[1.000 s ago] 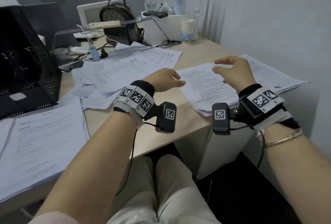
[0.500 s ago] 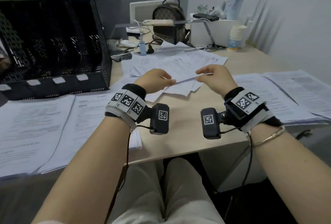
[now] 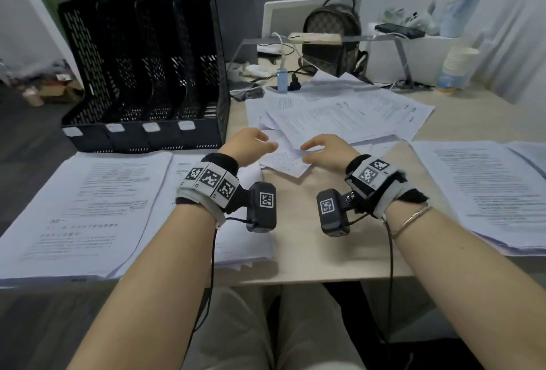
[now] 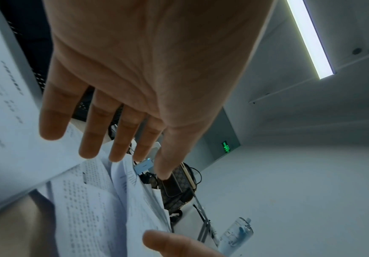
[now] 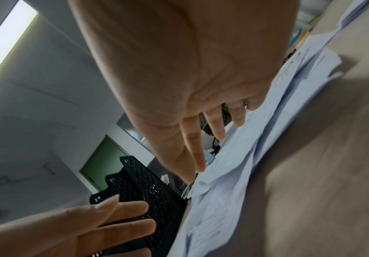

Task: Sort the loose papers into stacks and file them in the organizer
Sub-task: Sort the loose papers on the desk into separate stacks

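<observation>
A messy pile of loose printed papers [image 3: 339, 115] lies mid-desk. Its nearest sheet [image 3: 283, 161] sits askew at the front. My left hand [image 3: 266, 145] hovers over that sheet's left end with straight, spread fingers [image 4: 95, 132] and holds nothing. My right hand [image 3: 307, 152] is at the sheet's right end, fingers [image 5: 192, 144] stretched out, tips at the paper. The black mesh organizer [image 3: 141, 74] stands upright at the back left, its slots dark and seemingly empty. Sorted stacks lie at the near left [image 3: 88, 207], under my left wrist [image 3: 242, 239] and at the right [image 3: 487, 192].
Behind the pile are a brown backpack [image 3: 331, 38], a phone on a metal stand [image 3: 313, 37], cables and a small blue adapter [image 3: 282, 81]. Paper cups [image 3: 456, 68] and white boxes stand at the back right. Bare desk [image 3: 310, 245] shows between my wrists.
Half a second ago both hands pinched a sheet between them above the pile. Now both hands are open, low over the pile's near sheet. My view has turned left towards the organizer.
</observation>
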`<state>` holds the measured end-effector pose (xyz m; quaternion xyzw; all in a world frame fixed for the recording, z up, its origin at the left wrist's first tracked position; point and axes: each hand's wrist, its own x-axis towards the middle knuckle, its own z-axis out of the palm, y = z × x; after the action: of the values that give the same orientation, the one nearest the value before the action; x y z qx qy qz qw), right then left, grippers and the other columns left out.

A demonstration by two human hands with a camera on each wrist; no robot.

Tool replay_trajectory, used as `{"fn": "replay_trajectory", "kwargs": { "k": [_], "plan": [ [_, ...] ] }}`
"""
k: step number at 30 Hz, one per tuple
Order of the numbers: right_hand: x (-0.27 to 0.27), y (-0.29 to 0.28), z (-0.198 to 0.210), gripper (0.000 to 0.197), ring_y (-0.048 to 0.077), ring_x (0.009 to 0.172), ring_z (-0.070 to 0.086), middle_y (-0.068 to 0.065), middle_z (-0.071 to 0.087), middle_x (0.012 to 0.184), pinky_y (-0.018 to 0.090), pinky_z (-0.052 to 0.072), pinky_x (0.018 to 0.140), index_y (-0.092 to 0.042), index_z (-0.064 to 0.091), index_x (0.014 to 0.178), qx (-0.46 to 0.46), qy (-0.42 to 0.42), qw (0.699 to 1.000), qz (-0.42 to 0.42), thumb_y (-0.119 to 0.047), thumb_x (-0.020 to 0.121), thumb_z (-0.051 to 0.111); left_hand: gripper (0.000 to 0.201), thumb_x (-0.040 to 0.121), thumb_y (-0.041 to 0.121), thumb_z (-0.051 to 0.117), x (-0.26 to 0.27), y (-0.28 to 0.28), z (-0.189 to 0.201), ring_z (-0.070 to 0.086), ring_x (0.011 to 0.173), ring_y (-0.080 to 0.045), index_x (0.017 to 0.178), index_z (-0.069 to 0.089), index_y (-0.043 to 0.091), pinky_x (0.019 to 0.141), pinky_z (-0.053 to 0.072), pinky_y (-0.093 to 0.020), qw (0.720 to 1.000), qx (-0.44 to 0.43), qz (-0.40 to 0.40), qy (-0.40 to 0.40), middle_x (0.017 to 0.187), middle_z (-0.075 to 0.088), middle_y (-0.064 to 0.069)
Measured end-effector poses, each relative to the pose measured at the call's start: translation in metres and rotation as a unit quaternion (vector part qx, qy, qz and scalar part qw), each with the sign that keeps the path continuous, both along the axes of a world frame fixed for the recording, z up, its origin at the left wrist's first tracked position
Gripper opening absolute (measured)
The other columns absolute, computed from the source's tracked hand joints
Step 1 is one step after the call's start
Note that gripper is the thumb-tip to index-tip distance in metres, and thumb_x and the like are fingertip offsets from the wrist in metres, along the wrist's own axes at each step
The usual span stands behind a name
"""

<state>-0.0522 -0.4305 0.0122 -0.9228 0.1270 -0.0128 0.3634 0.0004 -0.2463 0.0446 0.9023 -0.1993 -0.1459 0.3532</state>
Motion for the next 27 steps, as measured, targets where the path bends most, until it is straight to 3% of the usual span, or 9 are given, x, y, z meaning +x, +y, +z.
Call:
{"fn": "replay_trajectory", "kwargs": {
  "k": [4,7,11,14,16,20,22,24,27],
  "plan": [
    [0.016,0.006,-0.007,0.040,0.027,0.144,0.015,0.009,0.027,0.153,0.043,0.010,0.117,-0.036,0.058,0.123,-0.058,0.068,0.995,0.039,-0.033,0.084,0.065,0.046,0.090,0.036,0.058,0.007,0.004,-0.008,0.054,0.108,-0.018,0.128,0.051,0.011,0.085,0.046,-0.030,1.000,0.006,0.010,0.012,0.127,0.056,-0.005],
    [0.024,0.013,-0.011,0.048,0.029,0.146,0.001,0.005,0.018,0.157,0.047,-0.003,0.116,-0.034,0.052,0.131,-0.090,0.104,0.989,0.063,-0.039,0.085,0.063,0.044,0.090,0.036,0.059,0.009,0.004,-0.012,0.054,0.111,-0.019,0.126,0.052,0.011,0.093,0.045,-0.032,1.000,0.012,0.006,0.011,0.127,0.057,-0.004],
    [0.030,0.010,-0.014,0.066,0.027,0.142,0.021,0.007,0.033,0.151,0.046,0.011,0.116,-0.013,0.036,0.142,-0.105,0.107,0.987,0.052,-0.038,0.087,0.062,0.043,0.090,0.036,0.059,0.010,0.006,-0.015,0.054,0.100,-0.013,0.127,0.051,0.013,0.089,0.045,-0.028,1.000,-0.002,-0.002,0.012,0.124,0.058,-0.002],
    [0.021,0.000,-0.007,0.059,0.021,0.136,0.035,0.007,0.040,0.147,0.034,0.021,0.115,-0.009,0.041,0.140,-0.004,-0.001,1.000,0.020,-0.022,0.087,0.064,0.046,0.090,0.035,0.059,0.010,0.007,-0.015,0.058,0.105,-0.015,0.130,0.047,0.015,0.095,0.047,-0.034,0.999,-0.027,-0.002,0.024,0.124,0.059,-0.002],
    [0.011,-0.007,0.000,0.043,0.017,0.130,0.044,0.006,0.051,0.138,0.025,0.028,0.108,-0.008,0.055,0.130,0.055,-0.087,0.995,-0.011,-0.010,0.087,0.063,0.051,0.091,0.033,0.058,0.009,0.005,-0.015,0.060,0.103,-0.016,0.136,0.040,0.015,0.092,0.050,-0.035,0.998,-0.053,0.004,0.037,0.122,0.060,-0.003],
    [-0.010,-0.018,0.008,0.026,0.020,0.103,0.061,0.003,0.068,0.107,0.025,0.046,0.093,-0.011,0.071,0.102,0.110,-0.189,0.972,-0.082,0.002,0.085,0.058,0.061,0.095,0.029,0.051,0.003,-0.003,-0.015,0.063,0.099,-0.019,0.146,0.021,0.014,0.086,0.053,-0.036,0.992,-0.107,0.033,0.050,0.115,0.060,-0.005],
    [-0.020,-0.021,0.009,0.027,0.017,0.091,0.062,0.004,0.067,0.094,0.025,0.048,0.085,-0.013,0.070,0.092,0.117,-0.216,0.965,-0.092,0.007,0.083,0.054,0.064,0.098,0.035,0.044,0.000,-0.007,-0.016,0.063,0.099,-0.024,0.148,0.010,0.015,0.085,0.053,-0.038,0.984,-0.152,0.058,0.077,0.117,0.059,-0.011],
    [-0.031,-0.024,0.009,0.027,0.010,0.071,0.056,0.004,0.061,0.078,0.020,0.046,0.071,-0.016,0.060,0.096,0.132,-0.236,0.957,-0.108,0.007,0.082,0.053,0.063,0.099,0.043,0.036,-0.002,-0.010,-0.017,0.063,0.098,-0.029,0.148,0.006,0.015,0.077,0.053,-0.037,0.971,-0.195,0.090,0.108,0.118,0.058,-0.017],
    [-0.045,-0.028,0.007,0.026,0.001,0.052,0.045,-0.001,0.050,0.062,0.013,0.037,0.053,-0.017,0.056,0.100,0.139,-0.223,0.958,-0.118,0.003,0.084,0.050,0.058,0.098,0.052,0.025,-0.003,-0.010,-0.018,0.065,0.091,-0.032,0.144,0.018,0.017,0.071,0.056,-0.037,0.960,-0.219,0.110,0.139,0.110,0.061,-0.021]
  ]
}}
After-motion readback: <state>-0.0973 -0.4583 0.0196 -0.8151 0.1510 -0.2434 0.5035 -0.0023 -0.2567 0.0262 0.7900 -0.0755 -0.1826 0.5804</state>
